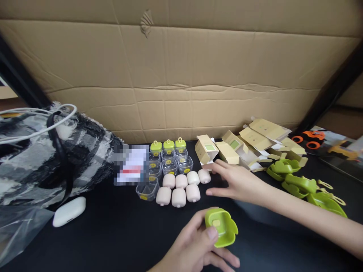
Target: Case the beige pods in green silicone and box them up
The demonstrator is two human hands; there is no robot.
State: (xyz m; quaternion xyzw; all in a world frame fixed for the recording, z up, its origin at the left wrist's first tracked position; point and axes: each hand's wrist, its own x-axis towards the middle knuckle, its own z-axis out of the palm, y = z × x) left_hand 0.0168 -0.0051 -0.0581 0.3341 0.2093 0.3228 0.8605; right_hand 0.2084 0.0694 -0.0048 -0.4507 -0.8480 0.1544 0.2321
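Note:
In my left hand (pixel 195 245) is a small green plastic cup with a wavy rim (pixel 227 228), its hollow side facing up toward me and my thumb pressed on its edge. My right hand (pixel 235 181) is stretched out with thumb and fingers apart, beside a pale pink rounded block (pixel 204 176) at the right end of a cluster. Whether its fingertips touch that block I cannot tell. Several similar pale blocks (pixel 178 197) lie to its left. Behind them stand clear small containers (pixel 169 166) with yellow smiley stickers, the back ones topped with green lids (pixel 168 144).
Open cardboard boxes (pixel 249 141) pile up at the back right. More green pieces (pixel 300 185) with loops lie at the right. At the left are a white case (pixel 69 211), a fuzzy plaid bundle (pixel 85 151) and a plastic bag (pixel 25 230). A cardboard wall (pixel 181 64) closes the back.

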